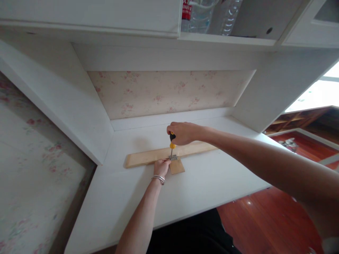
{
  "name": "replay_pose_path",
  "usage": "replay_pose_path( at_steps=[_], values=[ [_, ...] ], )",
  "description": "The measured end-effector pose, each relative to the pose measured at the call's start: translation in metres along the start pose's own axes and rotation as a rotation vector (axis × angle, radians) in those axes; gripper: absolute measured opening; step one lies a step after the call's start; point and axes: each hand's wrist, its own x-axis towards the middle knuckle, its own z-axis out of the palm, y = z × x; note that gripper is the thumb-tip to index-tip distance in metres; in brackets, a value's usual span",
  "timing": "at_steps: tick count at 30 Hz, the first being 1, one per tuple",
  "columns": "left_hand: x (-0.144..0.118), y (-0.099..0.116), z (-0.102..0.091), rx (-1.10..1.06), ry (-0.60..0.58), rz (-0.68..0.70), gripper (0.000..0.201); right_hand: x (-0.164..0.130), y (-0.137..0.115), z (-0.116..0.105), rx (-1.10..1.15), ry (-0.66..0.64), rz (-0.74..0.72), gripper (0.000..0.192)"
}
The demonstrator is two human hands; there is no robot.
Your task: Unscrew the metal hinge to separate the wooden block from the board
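Note:
My right hand (182, 133) is wrapped round the black and yellow handle of a screwdriver (172, 145). The screwdriver stands nearly upright, its tip down at a small metal hinge (173, 157). That hinge lies where a long wooden board (145, 157) meets a short wooden piece (177, 166). My left hand (161, 167), with silver bangles at the wrist, is at the left side of the hinge, fingertips pinched together close to the screwdriver tip. What those fingers grip is too small to make out.
The boards lie on a white desktop (201, 187), between white side panels (66, 91). Above it, an open cupboard (249, 21) holds clear plastic bottles (201, 16). Floral wallpaper (164, 91) shows behind. Reddish wooden floor (267, 218) lies beyond the front edge at right.

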Motion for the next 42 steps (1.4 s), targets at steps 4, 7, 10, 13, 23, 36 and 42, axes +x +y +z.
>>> replay_pose_path(
  at_steps=[4, 7, 10, 13, 23, 36, 42],
  values=[
    [0.0, -0.001, -0.001, -0.001, 0.003, 0.005, 0.014, 0.002, 0.001, 0.001, -0.052, 0.001, 0.048, 0.032],
    [0.0, -0.001, -0.001, -0.003, 0.006, 0.007, 0.014, 0.002, 0.002, 0.001, -0.007, -0.011, -0.044, 0.04],
    [0.001, -0.001, -0.001, -0.007, 0.009, 0.006, 0.014, 0.004, 0.004, 0.0, 0.004, -0.022, 0.004, 0.044],
    [0.002, -0.001, -0.001, -0.012, 0.012, 0.005, 0.013, 0.007, 0.006, 0.001, -0.056, -0.034, 0.083, 0.039],
    [-0.002, 0.002, 0.0, -0.039, 0.007, 0.007, 0.013, 0.009, 0.009, 0.004, -0.059, 0.057, 0.052, 0.041],
    [-0.003, 0.004, -0.001, -0.051, -0.005, -0.005, 0.013, 0.013, 0.007, 0.004, 0.056, 0.015, -0.007, 0.033],
    [-0.004, 0.006, -0.002, -0.044, -0.001, -0.01, 0.014, 0.011, 0.007, 0.004, -0.003, 0.036, 0.043, 0.033]
  ],
)
